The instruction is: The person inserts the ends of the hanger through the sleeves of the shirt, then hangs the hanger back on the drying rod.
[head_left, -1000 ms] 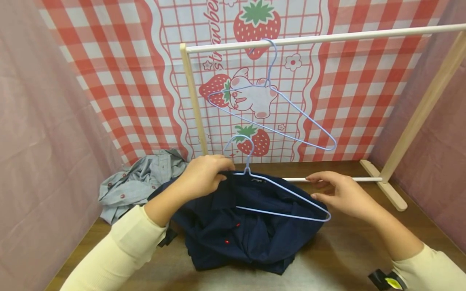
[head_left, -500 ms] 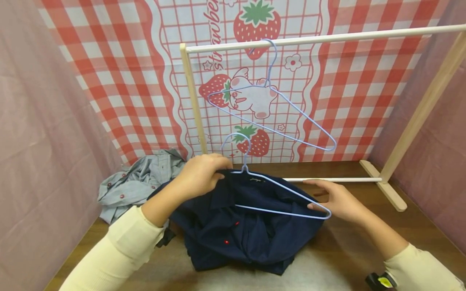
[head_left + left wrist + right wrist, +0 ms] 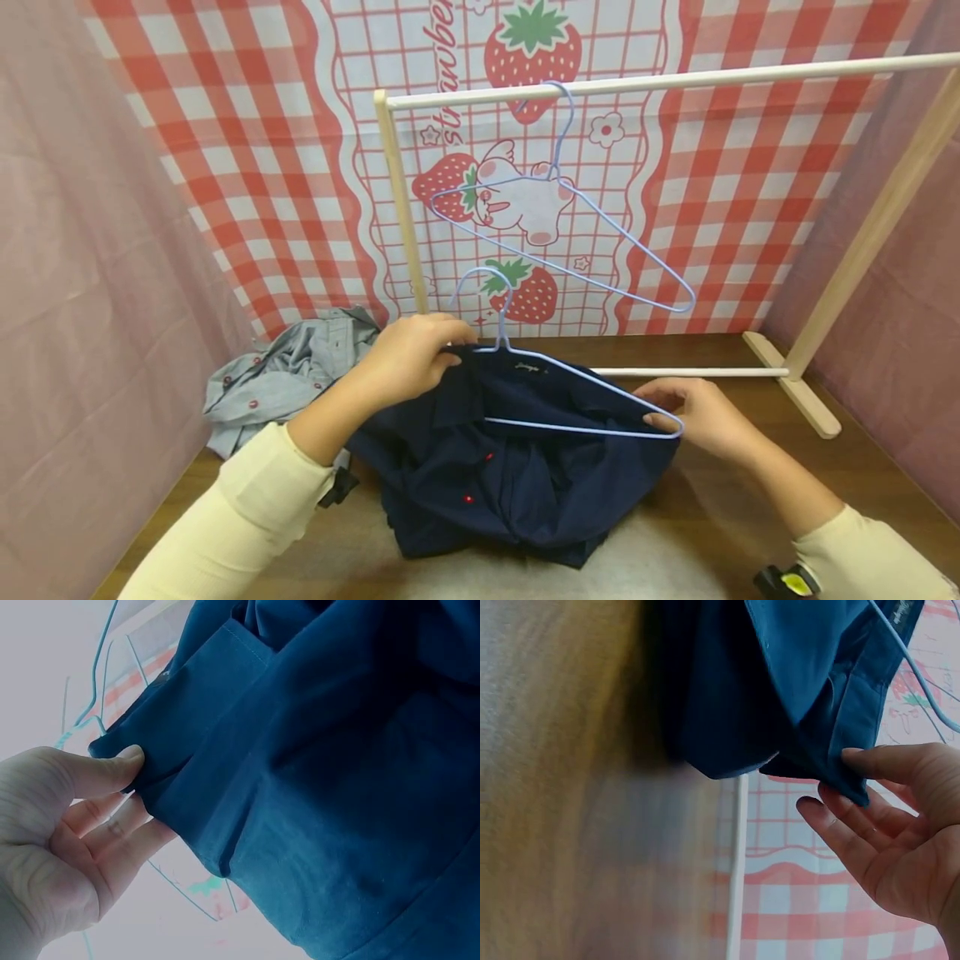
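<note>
A navy shirt point(image 3: 540, 500) with red buttons is held up over the table, its collar at the top. One end of a light blue wire hanger point(image 3: 585, 430) lies in front of the shirt's open neck; its other end is hidden inside the left shoulder. My left hand point(image 3: 408, 358) pinches the collar beside the hanger's hook, thumb on the cloth point(image 3: 195, 712) in the left wrist view. At the hanger's right end, my right hand point(image 3: 701, 417) pinches a corner of the shirt's neck edge between thumb and fingers, clearly seen in the right wrist view.
A wooden rack point(image 3: 675, 81) stands behind, and a second blue hanger point(image 3: 626, 231) hangs bare from its rail. A crumpled grey shirt point(image 3: 277, 383) lies at the left of the wooden table point(image 3: 720, 533). Pink curtains point(image 3: 112, 250) close off both sides.
My right hand has moved in to the shirt's edge and now pinches it. The hanger's hook has shifted slightly left and up, and its right end has risen. The left hand keeps its hold.
</note>
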Demonstrator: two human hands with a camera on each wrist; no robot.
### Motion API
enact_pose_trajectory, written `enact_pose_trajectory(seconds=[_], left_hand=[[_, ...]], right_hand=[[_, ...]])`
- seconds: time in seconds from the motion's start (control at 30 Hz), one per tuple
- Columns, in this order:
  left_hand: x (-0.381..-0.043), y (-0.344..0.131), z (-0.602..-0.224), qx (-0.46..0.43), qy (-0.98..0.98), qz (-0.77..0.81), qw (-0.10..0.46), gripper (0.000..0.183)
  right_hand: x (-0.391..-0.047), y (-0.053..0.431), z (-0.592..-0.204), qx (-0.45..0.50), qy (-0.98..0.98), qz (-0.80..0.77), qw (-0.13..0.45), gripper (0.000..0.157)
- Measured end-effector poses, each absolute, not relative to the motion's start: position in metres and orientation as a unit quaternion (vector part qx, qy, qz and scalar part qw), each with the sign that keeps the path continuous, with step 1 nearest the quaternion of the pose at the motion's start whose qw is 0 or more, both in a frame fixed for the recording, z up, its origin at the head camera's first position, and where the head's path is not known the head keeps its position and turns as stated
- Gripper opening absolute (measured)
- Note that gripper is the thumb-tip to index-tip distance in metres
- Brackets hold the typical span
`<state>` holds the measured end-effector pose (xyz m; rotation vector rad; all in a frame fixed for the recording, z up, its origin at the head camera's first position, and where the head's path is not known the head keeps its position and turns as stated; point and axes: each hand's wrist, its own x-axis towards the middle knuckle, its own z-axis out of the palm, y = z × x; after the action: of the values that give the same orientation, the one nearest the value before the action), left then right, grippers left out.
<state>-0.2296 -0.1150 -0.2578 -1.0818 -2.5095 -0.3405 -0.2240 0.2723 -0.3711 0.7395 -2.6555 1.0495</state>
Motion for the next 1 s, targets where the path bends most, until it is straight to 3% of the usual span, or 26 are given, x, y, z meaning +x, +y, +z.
enact_pose_trajectory(seconds=[0.43,1.0], left_hand=[[-0.228,-0.118,-0.256,-0.376,-0.899,-0.114,0.192,0.026],[-0.229,-0.113,-0.267,-0.359,-0.892,-0.021,0.274,0.022]], right_hand=[[-0.215,0.286,-0.344,0.232,-0.895,0.336,0.177,0.024],[-0.205,0.28,-0.326,0.237,-0.892,0.318,0.216,0.027]])
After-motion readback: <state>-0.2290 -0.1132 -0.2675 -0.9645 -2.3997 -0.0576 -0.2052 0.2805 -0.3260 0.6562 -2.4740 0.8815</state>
